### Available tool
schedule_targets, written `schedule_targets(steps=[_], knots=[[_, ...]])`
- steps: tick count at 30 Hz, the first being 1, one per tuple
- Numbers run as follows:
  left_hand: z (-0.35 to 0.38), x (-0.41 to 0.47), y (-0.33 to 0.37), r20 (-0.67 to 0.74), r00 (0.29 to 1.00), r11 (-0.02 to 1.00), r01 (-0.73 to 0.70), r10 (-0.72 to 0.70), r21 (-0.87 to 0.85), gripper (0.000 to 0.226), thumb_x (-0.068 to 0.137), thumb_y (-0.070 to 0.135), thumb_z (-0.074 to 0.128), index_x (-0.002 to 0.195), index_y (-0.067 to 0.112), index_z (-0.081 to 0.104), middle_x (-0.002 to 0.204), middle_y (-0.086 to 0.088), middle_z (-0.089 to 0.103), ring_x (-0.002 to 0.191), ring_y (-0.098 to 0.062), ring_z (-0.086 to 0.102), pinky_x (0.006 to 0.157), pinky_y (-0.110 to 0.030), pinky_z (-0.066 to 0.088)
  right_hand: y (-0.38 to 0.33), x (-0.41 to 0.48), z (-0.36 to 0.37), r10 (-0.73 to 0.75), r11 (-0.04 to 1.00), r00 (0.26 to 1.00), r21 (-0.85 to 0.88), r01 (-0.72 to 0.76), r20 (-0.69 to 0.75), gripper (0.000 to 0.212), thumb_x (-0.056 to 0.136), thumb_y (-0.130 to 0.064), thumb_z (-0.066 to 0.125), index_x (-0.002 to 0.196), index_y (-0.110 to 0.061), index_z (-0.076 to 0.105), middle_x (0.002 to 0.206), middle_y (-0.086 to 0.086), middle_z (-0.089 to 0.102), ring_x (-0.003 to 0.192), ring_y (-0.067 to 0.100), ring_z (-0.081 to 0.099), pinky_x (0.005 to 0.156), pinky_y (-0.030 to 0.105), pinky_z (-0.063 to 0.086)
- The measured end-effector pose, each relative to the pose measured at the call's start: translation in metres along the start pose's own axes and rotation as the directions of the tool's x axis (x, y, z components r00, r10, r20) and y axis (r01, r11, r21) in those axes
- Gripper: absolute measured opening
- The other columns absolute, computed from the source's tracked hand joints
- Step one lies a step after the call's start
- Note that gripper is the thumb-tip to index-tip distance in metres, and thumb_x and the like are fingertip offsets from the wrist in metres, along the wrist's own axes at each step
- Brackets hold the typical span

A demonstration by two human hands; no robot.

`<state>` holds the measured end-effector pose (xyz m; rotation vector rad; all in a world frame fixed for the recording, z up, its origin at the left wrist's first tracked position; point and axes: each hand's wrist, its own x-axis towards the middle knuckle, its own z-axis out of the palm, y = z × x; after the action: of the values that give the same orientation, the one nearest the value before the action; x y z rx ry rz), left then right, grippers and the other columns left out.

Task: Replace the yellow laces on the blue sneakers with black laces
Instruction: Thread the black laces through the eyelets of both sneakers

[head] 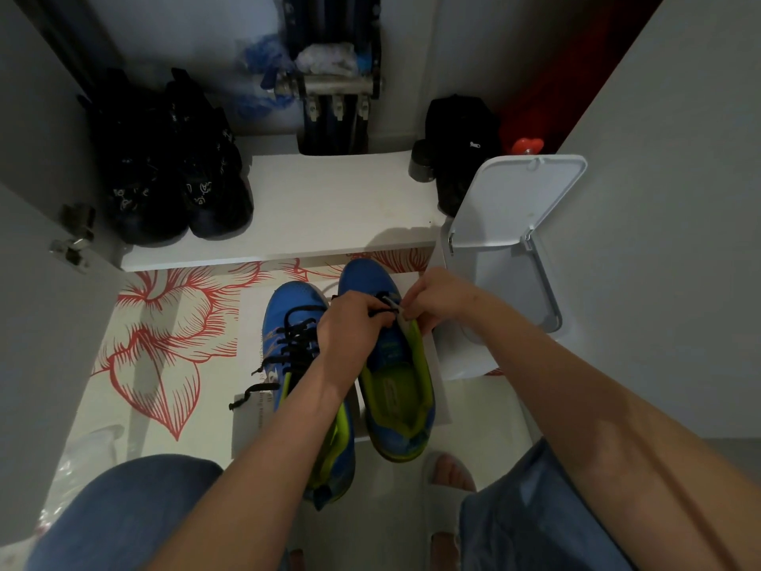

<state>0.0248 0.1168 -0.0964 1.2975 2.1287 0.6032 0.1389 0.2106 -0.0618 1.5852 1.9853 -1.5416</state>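
Toe pointing away, the right sneaker (397, 389) lies on the floor between our arms. Our left hand (354, 327) pinches the black lace (379, 313); our right hand (440, 298) pinches the tongue (397, 311) just beside, equally near.

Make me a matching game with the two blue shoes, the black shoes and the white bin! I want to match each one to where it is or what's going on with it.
Things
1. left sneaker
2. right sneaker
3. black shoes
4. white bin

Places and states
A. lid standing open
B. up on the white shelf
C. already laced in black
D. both hands busy at its tongue

Pairs: 1-C, 2-D, 3-B, 4-A.

The left hand pinches a black lace, and the right hand grips the top of the right sneaker.
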Motion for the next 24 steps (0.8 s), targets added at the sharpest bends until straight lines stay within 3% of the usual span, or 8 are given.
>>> schedule_targets(steps=[3, 7, 11, 17, 21, 24], knots=[[0.0, 0.0, 0.001, 0.011, 1.0, 1.0, -0.002, 0.002, -0.017, 0.021, 0.089, 0.033, 0.06, 0.102, 0.022, 0.074, 0.102, 0.003, 0.072, 0.092, -0.012, 0.063, 0.072, -0.026, 0.045, 0.0, 0.0, 0.0, -0.004, 1.0, 1.0, 0.004, 0.004, 0.007, 0.023, 0.081, 0.005, 0.063, 0.104, 0.009, 0.067, 0.08, 0.018, 0.065, 0.061, 0.022, 0.064, 0.067, 0.032, 0.059], [-0.001, 0.0, 0.002, 0.026, 1.0, 0.999, 0.008, -0.007, -0.047, 0.024, 0.093, 0.028, 0.055, 0.086, 0.019, 0.076, 0.091, 0.003, 0.073, 0.08, -0.011, 0.061, 0.068, -0.027, 0.045, 0.0, 0.001, 0.0, 0.0, 1.0, 1.0, -0.002, 0.0, 0.005, 0.023, 0.081, 0.003, 0.064, 0.102, 0.01, 0.067, 0.08, 0.02, 0.066, 0.062, 0.023, 0.065, 0.072, 0.037, 0.059], [0.003, -0.001, 0.002, -0.01, 1.0, 0.999, 0.008, -0.009, -0.045, 0.023, 0.094, 0.025, 0.053, 0.089, 0.018, 0.075, 0.086, 0.006, 0.072, 0.076, -0.006, 0.059, 0.058, -0.019, 0.039, 0.0, 0.001, 0.0, 0.004, 1.0, 1.0, -0.004, -0.004, 0.003, 0.022, 0.081, 0.004, 0.063, 0.103, 0.01, 0.067, 0.074, 0.017, 0.064, 0.059, 0.021, 0.063, 0.064, 0.031, 0.058], [0.009, -0.001, 0.003, -0.064, 0.998, 0.999, 0.027, -0.024, 0.046, 0.025, 0.095, 0.024, 0.051, 0.087, 0.017, 0.074, 0.085, 0.005, 0.072, 0.069, -0.003, 0.052, 0.052, -0.019, 0.031, -0.002, 0.001, 0.002, -0.006, 1.0, 1.0, -0.025, 0.005, -0.012, 0.027, 0.079, 0.004, 0.065, 0.103, 0.017, 0.063, 0.092, 0.031, 0.066, 0.064, 0.025, 0.062, 0.085, 0.05, 0.054], [0.01, 0.0, 0.002, -0.072, 0.996, 0.996, 0.057, -0.053, 0.064, 0.026, 0.095, 0.021, 0.05, 0.083, 0.016, 0.073, 0.082, 0.004, 0.071, 0.065, -0.005, 0.051, 0.049, -0.014, 0.029, -0.002, 0.0, 0.003, 0.007, 1.0, 1.0, -0.007, -0.007, -0.005, 0.028, 0.079, 0.003, 0.066, 0.103, 0.018, 0.063, 0.089, 0.029, 0.066, 0.065, 0.025, 0.062, 0.085, 0.05, 0.054], [0.012, 0.001, 0.004, -0.065, 0.995, 0.995, 0.075, -0.071, 0.062, 0.027, 0.095, 0.019, 0.05, 0.082, 0.014, 0.073, 0.082, 0.003, 0.071, 0.066, -0.006, 0.052, 0.05, -0.02, 0.031, -0.003, 0.0, 0.003, 0.01, 1.0, 1.0, -0.001, -0.01, -0.009, 0.032, 0.078, 0.003, 0.065, 0.103, 0.022, 0.06, 0.093, 0.034, 0.065, 0.069, 0.028, 0.061, 0.085, 0.052, 0.052]])
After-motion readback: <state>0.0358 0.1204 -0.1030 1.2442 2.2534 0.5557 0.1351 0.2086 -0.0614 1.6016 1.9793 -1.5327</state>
